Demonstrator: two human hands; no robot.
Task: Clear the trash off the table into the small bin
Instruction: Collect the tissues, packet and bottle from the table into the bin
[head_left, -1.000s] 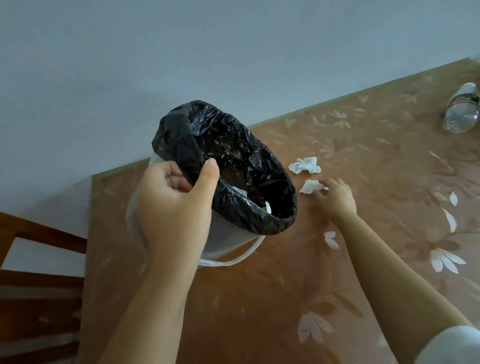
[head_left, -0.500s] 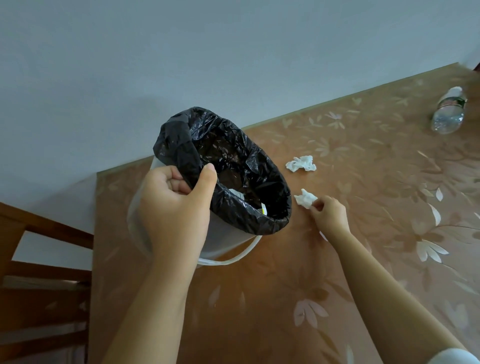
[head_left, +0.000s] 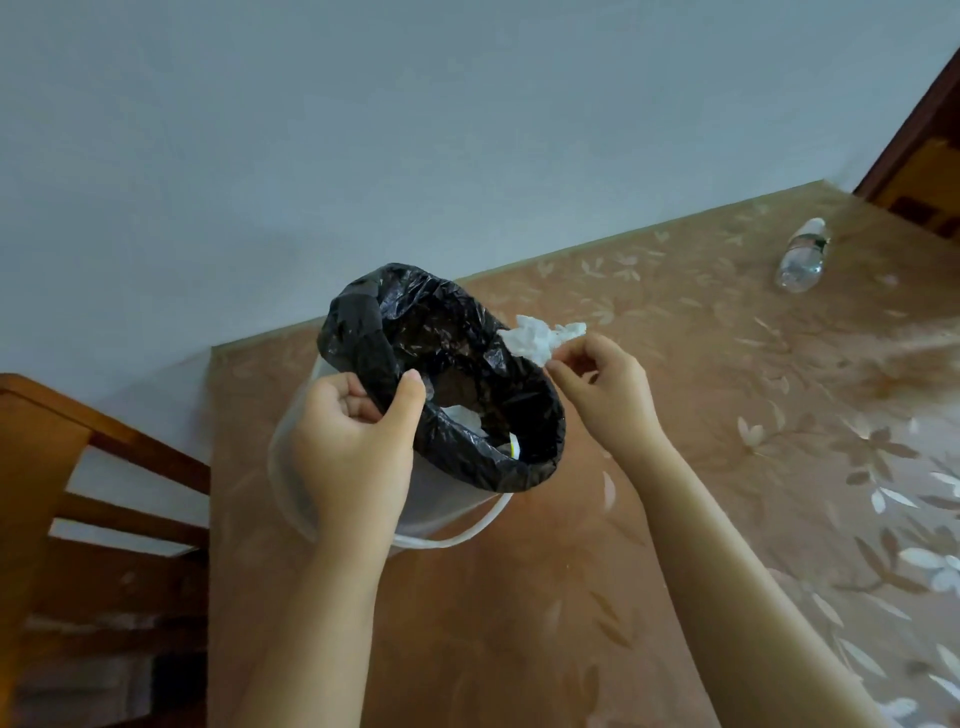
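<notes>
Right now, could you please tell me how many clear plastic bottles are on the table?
1: the clear plastic bottle lies near the far right corner of the brown floral table; others may be hidden.

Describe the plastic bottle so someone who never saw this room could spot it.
Start with the brown flowered table against the pale wall. Follow it to its far right corner, where the bottle lies on its side. It is the only clear, see-through thing there; the other trash, a tissue by the black-lined bin, is white and crumpled.
</notes>
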